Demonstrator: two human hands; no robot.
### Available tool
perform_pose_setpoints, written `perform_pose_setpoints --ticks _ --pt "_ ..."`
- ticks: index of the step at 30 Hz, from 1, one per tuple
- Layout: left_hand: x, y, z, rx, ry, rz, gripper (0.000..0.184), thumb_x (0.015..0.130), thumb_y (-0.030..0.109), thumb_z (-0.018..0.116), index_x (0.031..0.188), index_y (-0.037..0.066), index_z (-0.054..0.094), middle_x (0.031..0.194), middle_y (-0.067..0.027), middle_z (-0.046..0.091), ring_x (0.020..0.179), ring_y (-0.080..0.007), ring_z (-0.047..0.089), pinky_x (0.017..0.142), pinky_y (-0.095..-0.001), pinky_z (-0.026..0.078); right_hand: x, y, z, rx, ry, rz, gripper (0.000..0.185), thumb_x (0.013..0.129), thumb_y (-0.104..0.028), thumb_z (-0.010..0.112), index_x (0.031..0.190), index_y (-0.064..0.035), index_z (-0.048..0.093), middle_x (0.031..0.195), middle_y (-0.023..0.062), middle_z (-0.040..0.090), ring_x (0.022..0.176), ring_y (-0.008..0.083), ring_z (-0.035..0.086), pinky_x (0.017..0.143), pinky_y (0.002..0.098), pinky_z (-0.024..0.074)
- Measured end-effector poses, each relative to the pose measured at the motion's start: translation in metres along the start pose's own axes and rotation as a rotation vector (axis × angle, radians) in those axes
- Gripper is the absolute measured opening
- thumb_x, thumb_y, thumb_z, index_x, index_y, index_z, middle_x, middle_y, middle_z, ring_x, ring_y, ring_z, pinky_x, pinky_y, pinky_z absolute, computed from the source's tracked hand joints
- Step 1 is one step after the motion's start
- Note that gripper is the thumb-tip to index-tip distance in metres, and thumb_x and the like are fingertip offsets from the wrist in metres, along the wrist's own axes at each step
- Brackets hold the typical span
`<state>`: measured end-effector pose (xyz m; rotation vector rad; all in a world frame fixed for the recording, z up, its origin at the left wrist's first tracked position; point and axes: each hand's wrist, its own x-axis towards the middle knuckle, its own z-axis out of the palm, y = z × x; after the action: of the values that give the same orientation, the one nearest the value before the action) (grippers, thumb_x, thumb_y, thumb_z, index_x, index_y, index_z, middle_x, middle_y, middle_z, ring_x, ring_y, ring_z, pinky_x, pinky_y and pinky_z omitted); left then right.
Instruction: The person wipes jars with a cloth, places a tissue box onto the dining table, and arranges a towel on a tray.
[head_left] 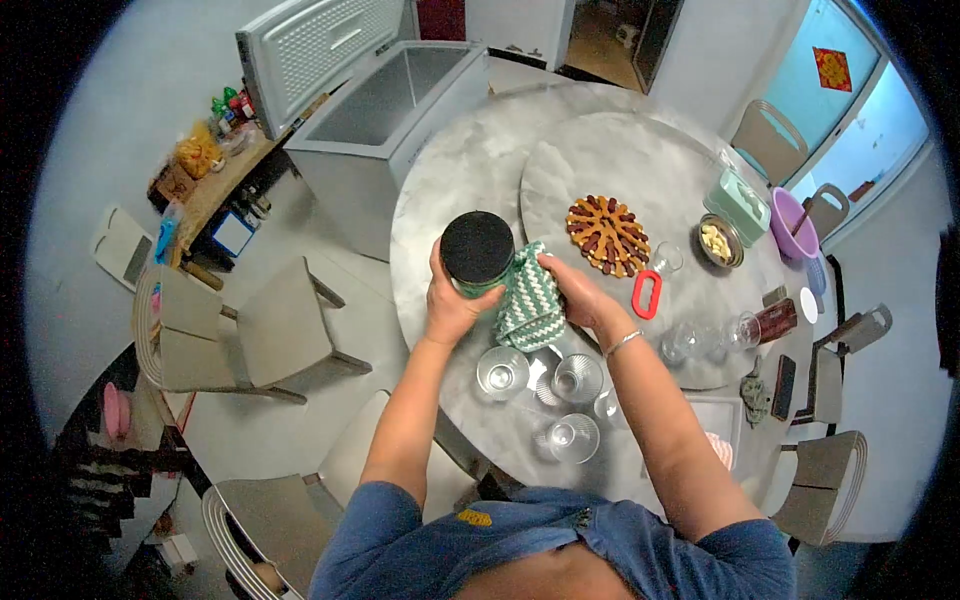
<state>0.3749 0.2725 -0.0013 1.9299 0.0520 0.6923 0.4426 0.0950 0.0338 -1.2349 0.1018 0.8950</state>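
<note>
My left hand (453,308) is wrapped round a jar with a black lid (477,247), held above the left part of the round marbled table. In my right hand (583,296) is a green and white zigzag cloth (532,300), which touches the jar's right side. Most of the jar's body is hidden under its lid and behind the cloth. Below my hands, close to my body, several clear glasses stand on the table, among them a ribbed one (577,379), one at the left (502,374) and one nearer me (572,438).
On the raised round board (560,150) lie a brown slatted trivet (608,236), a red-handled object (647,295) and a bowl of pale food (721,241). More glasses (680,343) stand at the right. An open chest freezer (350,150) and chairs (290,330) flank the table.
</note>
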Motion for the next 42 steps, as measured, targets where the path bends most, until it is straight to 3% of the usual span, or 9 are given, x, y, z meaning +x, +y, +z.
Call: perform_pose_setpoints --ticks 9,23,26,29,30,32,36,40,42 --pt "0.008 -0.032 0.022 -0.012 -0.007 -0.024 0.097 0.055 0.023 0.077 0.126 0.007 0.014 0.110 -0.0187 0.049 0.099 -0.0316 0.051 0.081 -0.0378 0.043 0.024 0.003 -0.012 -0.014 0.015 0.005 0.036 0.083 -0.035 0.046 0.097 -0.0034 0.054 0.090 0.0038 0.059 0.078 0.0135 0.057 0.071 0.0269 0.0457" --pt "0.007 -0.050 0.035 0.069 -0.089 -0.049 0.097 0.055 0.024 0.077 0.126 0.008 0.014 0.110 -0.0202 0.049 0.098 -0.0351 0.051 0.079 -0.0398 0.044 0.026 0.005 -0.023 -0.046 0.063 0.050 0.038 0.084 -0.039 0.044 0.097 -0.0054 0.055 0.092 0.0031 0.059 0.080 0.0133 0.055 0.074 0.0276 0.0448" --pt "0.006 -0.053 0.035 0.087 -0.110 -0.044 0.096 0.054 0.023 0.077 0.127 0.008 0.015 0.110 -0.0202 0.048 0.098 -0.0353 0.051 0.079 -0.0399 0.044 0.025 0.002 -0.025 -0.153 0.071 -0.026 0.044 0.085 -0.041 0.041 0.102 -0.0023 0.053 0.099 0.0055 0.057 0.088 0.0151 0.054 0.081 0.0274 0.0410" --pt "0.004 -0.060 0.037 0.078 -0.130 -0.065 0.096 0.054 0.023 0.077 0.127 0.009 0.016 0.111 -0.0201 0.048 0.099 -0.0357 0.050 0.080 -0.0401 0.044 0.003 -0.021 -0.015 -0.691 0.120 -0.197 0.058 0.085 -0.045 0.038 0.114 0.0046 0.042 0.116 0.0172 0.044 0.109 0.0242 0.040 0.095 0.0296 0.0271" --pt "0.004 -0.063 0.038 0.060 -0.135 -0.086 0.096 0.054 0.023 0.077 0.127 0.009 0.016 0.112 -0.0200 0.048 0.099 -0.0359 0.050 0.080 -0.0402 0.044 -0.003 -0.028 -0.009 -0.691 0.121 -0.194 0.058 0.085 -0.045 0.038 0.114 0.0046 0.042 0.116 0.0172 0.044 0.109 0.0242 0.040 0.095 0.0296 0.0271" --pt "0.005 -0.061 0.039 0.062 -0.127 -0.084 0.096 0.054 0.023 0.077 0.127 0.009 0.016 0.112 -0.0197 0.047 0.099 -0.0357 0.050 0.080 -0.0401 0.044 -0.006 -0.037 -0.001 -0.823 0.013 -0.518 0.056 0.087 -0.044 0.035 0.115 0.0044 0.041 0.121 0.0188 0.039 0.112 0.0247 0.038 0.096 0.0305 0.0260" --pt "0.005 -0.064 0.038 0.074 -0.163 -0.103 0.095 0.056 0.021 0.077 0.127 0.009 0.015 0.114 -0.0186 0.047 0.101 -0.0349 0.049 0.082 -0.0393 0.043 -0.007 -0.061 0.010 -1.059 -0.031 -0.856 0.047 0.088 -0.037 0.033 0.121 -0.0043 0.041 0.124 0.0226 0.035 0.114 0.0341 0.035 0.096 0.0354 0.0269" --pt "0.006 -0.059 0.036 0.092 -0.173 -0.103 0.096 0.056 0.019 0.077 0.127 0.007 0.014 0.116 -0.0181 0.045 0.103 -0.0334 0.048 0.083 -0.0387 0.042 0.008 -0.067 0.017 -1.200 0.004 -0.886 0.043 0.087 -0.035 0.034 0.121 -0.0105 0.043 0.124 0.0250 0.035 0.115 0.0370 0.034 0.095 0.0370 0.0282" --pt "0.006 -0.066 0.036 0.063 -0.177 -0.090 0.096 0.058 0.023 0.076 0.128 0.006 0.013 0.117 -0.0182 0.045 0.103 -0.0341 0.049 0.084 -0.0386 0.042 0.030 -0.056 0.021 -1.228 0.022 -0.908 0.047 0.083 -0.042 0.039 0.122 -0.0154 0.042 0.126 0.0235 0.033 0.116 0.0370 0.033 0.095 0.0417 0.0278"
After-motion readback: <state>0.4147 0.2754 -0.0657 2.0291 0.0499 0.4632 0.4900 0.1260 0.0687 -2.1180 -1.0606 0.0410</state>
